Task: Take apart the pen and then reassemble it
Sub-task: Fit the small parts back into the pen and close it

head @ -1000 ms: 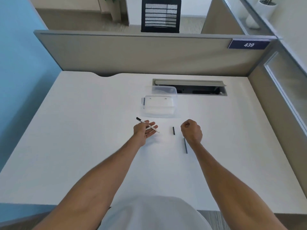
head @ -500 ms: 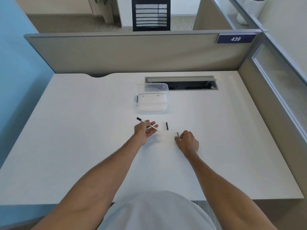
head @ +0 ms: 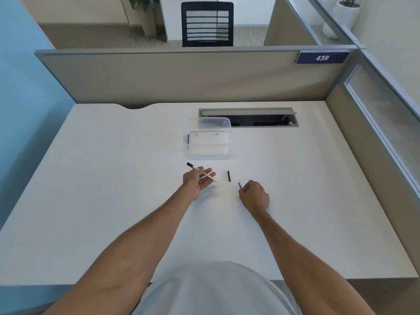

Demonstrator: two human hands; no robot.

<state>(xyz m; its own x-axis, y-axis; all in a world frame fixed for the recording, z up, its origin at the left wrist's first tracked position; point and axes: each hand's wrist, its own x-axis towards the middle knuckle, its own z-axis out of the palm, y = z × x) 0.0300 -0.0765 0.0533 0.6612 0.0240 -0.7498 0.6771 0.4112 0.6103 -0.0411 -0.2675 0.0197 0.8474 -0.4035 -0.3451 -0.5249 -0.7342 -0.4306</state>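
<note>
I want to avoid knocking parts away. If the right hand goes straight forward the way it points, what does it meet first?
Probably the small black piece lying on the desk, just ahead-left of the right hand; depth is unclear.

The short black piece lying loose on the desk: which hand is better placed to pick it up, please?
Neither is free. The left hand cradles the pen barrel; the right hand grips a thin part.

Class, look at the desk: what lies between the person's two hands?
In the head view, one short black pen piece lies on the white desk between left hand and right hand.
</note>
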